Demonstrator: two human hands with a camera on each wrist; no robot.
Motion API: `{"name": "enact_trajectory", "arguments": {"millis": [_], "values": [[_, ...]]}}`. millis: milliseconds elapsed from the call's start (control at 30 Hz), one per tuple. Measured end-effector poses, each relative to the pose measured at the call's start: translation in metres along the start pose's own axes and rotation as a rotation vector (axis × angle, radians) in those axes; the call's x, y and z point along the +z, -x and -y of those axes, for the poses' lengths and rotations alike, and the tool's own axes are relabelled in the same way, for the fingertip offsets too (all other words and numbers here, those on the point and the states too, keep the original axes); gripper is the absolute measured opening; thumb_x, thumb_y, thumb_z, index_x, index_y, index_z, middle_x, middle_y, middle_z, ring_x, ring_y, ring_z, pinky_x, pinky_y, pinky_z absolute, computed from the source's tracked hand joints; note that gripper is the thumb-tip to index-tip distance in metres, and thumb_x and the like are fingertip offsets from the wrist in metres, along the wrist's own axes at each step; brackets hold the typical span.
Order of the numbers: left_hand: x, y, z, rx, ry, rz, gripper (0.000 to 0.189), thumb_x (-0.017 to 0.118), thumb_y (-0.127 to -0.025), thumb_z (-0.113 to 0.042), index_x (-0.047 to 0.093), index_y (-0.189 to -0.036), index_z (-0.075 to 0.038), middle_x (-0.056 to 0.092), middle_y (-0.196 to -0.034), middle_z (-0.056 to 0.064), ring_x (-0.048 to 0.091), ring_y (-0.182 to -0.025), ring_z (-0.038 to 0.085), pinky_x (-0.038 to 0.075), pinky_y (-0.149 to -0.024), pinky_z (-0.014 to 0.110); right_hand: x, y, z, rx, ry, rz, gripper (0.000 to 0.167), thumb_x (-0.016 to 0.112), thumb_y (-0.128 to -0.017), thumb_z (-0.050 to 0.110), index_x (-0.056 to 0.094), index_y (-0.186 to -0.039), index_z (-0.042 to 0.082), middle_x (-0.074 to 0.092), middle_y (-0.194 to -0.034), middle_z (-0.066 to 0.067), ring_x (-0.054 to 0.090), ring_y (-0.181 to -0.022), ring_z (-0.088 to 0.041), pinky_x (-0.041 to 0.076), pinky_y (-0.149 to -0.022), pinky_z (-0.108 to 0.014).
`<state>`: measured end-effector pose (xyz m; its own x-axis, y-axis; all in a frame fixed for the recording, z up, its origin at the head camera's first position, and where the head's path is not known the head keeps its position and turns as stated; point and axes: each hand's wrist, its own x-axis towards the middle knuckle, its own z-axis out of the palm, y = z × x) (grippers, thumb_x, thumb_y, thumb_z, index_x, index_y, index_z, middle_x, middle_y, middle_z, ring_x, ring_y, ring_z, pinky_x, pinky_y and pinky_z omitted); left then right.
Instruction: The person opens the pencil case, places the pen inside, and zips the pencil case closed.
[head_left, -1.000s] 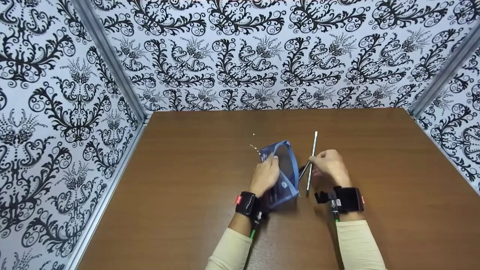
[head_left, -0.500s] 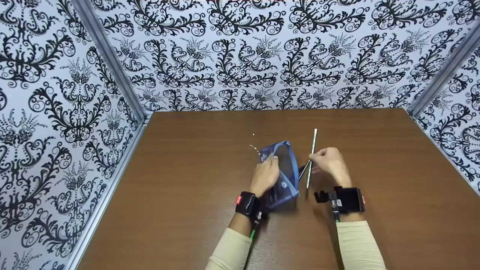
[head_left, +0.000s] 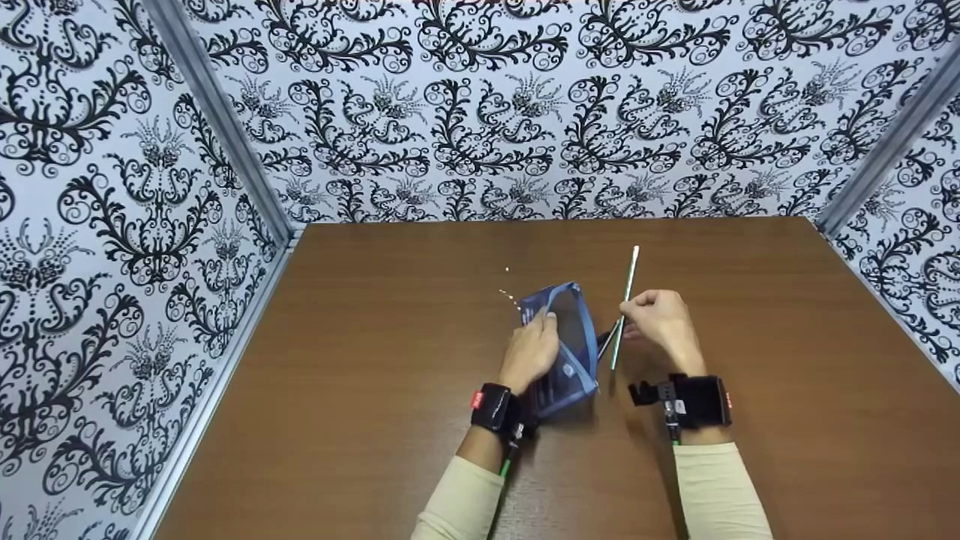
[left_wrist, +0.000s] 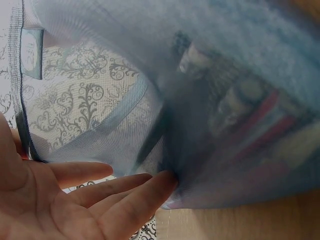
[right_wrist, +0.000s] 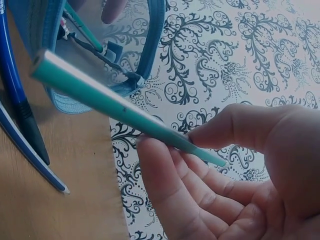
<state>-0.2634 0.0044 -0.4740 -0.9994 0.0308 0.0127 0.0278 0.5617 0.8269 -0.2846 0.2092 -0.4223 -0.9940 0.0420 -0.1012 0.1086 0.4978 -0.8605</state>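
A blue mesh zip pouch (head_left: 577, 330) stands with its mouth agape toward the right in the head view. My left hand (head_left: 531, 349) grips its rim; in the left wrist view, fingers (left_wrist: 135, 200) lie against the mesh (left_wrist: 195, 150), with blurred red and pale items behind it. To the right of the pouch, my right hand (head_left: 660, 322) pinches a green pencil (right_wrist: 120, 107) between thumb and fingertips, clear of the mouth. On the table beside the pouch lie a blue pen (right_wrist: 15, 75) and a blue-and-white striped pencil (right_wrist: 35, 155). Another green pencil (right_wrist: 82, 27) shows inside the pouch.
The brown wooden table (head_left: 375, 337) is bordered by walls (head_left: 495, 112) of black-and-white scroll pattern. Several tiny white specks (head_left: 511, 298) show on the table beyond the pouch.
My right hand has shifted slightly away from me, and the pencil's top end now reaches farther toward the back wall. My left hand and the pouch look the same.
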Motion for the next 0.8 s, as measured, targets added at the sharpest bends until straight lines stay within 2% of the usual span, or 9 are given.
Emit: {"name": "enact_trajectory", "arguments": {"millis": [100, 300, 567, 800], "values": [[0.0001, 0.0001, -0.0001, -0.002, -0.002, 0.000, 0.056, 0.026, -0.106, -0.038, 0.043, -0.151, -0.010, 0.051, -0.147, 0.013, 0.049, -0.133, 0.038, 0.036, -0.113, 0.048, 0.0006, 0.0003, 0.0008, -0.034, -0.019, -0.021, 0.027, 0.058, -0.092, 0.012, 0.065, -0.103, -0.012, 0.073, -0.088, -0.018, 0.074, -0.066, -0.019, 0.059, -0.062, -0.026], [0.0000, 0.0013, -0.0013, -0.001, -0.011, -0.018, 0.053, 0.028, -0.106, -0.036, 0.046, -0.149, -0.011, 0.052, -0.146, 0.011, 0.051, -0.132, 0.037, 0.038, -0.112, 0.048, 0.0001, 0.0029, 0.0035, -0.088, -0.130, -0.050, 0.025, 0.056, -0.090, 0.005, 0.062, -0.103, -0.015, 0.072, -0.076, -0.007, 0.071, -0.061, -0.015, 0.059, -0.061, -0.025], [0.0002, 0.0008, -0.0004, -0.010, -0.007, -0.006, 0.054, 0.028, -0.106, -0.037, 0.044, -0.150, -0.011, 0.051, -0.147, 0.012, 0.050, -0.133, 0.037, 0.037, -0.112, 0.048, -0.0005, 0.0036, 0.0060, -0.123, -0.213, -0.100, 0.022, 0.056, -0.090, 0.003, 0.061, -0.102, -0.015, 0.071, -0.076, -0.006, 0.070, -0.060, -0.012, 0.061, -0.067, -0.032], [0.0004, 0.0004, 0.0009, -0.013, -0.016, -0.003, 0.054, 0.028, -0.106, -0.038, 0.043, -0.151, -0.013, 0.052, -0.146, 0.013, 0.051, -0.131, 0.038, 0.038, -0.112, 0.049, -0.0007, 0.0041, 0.0078, -0.136, -0.291, -0.117, 0.023, 0.058, -0.091, 0.000, 0.059, -0.107, -0.016, 0.073, -0.079, -0.007, 0.070, -0.061, -0.011, 0.061, -0.067, -0.031]]}}
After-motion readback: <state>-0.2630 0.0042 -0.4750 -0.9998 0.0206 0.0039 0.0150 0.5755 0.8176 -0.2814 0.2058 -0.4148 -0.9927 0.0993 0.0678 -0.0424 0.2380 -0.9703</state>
